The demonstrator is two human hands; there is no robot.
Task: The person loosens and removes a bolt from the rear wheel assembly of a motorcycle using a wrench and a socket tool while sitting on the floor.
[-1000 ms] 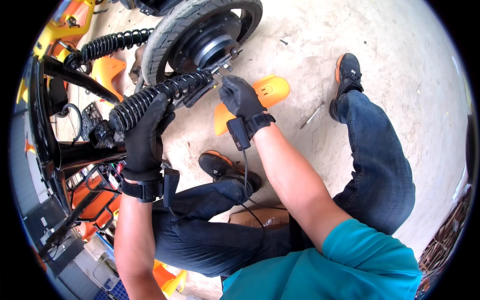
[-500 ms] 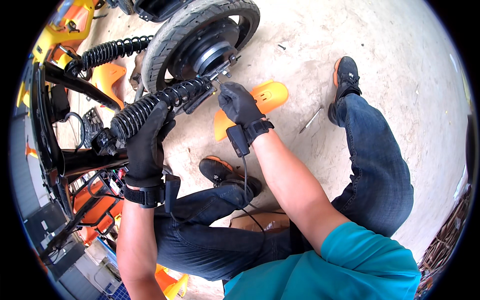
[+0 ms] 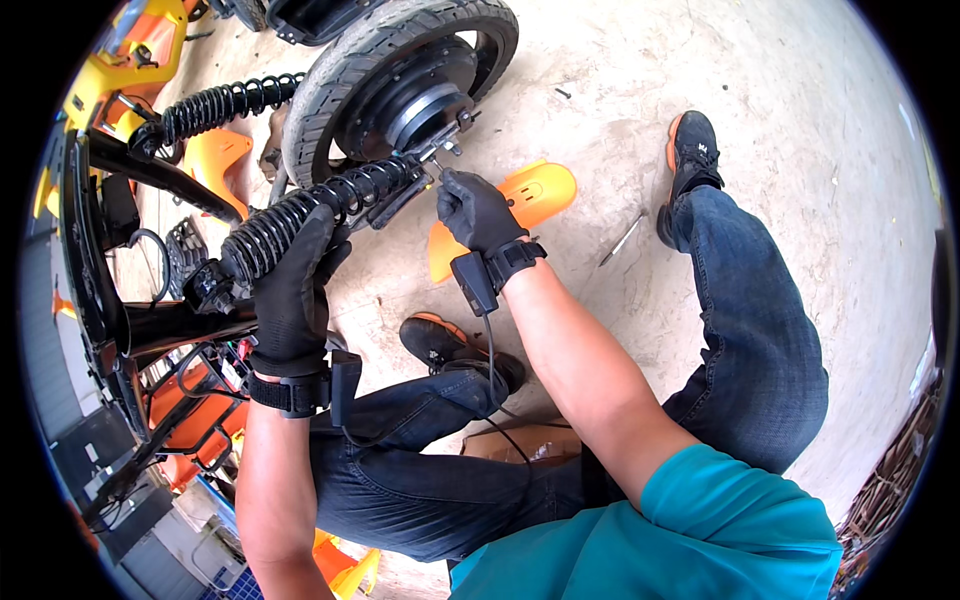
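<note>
My left hand (image 3: pixel 295 285), in a black glove, is closed around the near end of a black coil-spring shock absorber (image 3: pixel 365 187). The spring slants up and right toward the axle (image 3: pixel 450 140) of a wheel (image 3: pixel 320 95) with a black hub. Just below the axle end, my right hand (image 3: pixel 480 208), gloved in black too, has its fingers pinched together. Something small and thin shows at its fingertips, too small to name. Behind that hand lies a yellow-orange plastic panel (image 3: pixel 545 188) on the floor.
A black metal frame (image 3: pixel 165 318) stands at the left, with a second coil-spring shock absorber (image 3: pixel 230 105) beyond. On the concrete floor lie a thin pen-like tool (image 3: pixel 622 240) and a small screw (image 3: pixel 563 94). A cardboard piece (image 3: pixel 520 443) sits between my legs. Cables hang from both wrist straps.
Almost nothing differs. Both hands keep their places and grips; the right wrist has shifted only very slightly.
</note>
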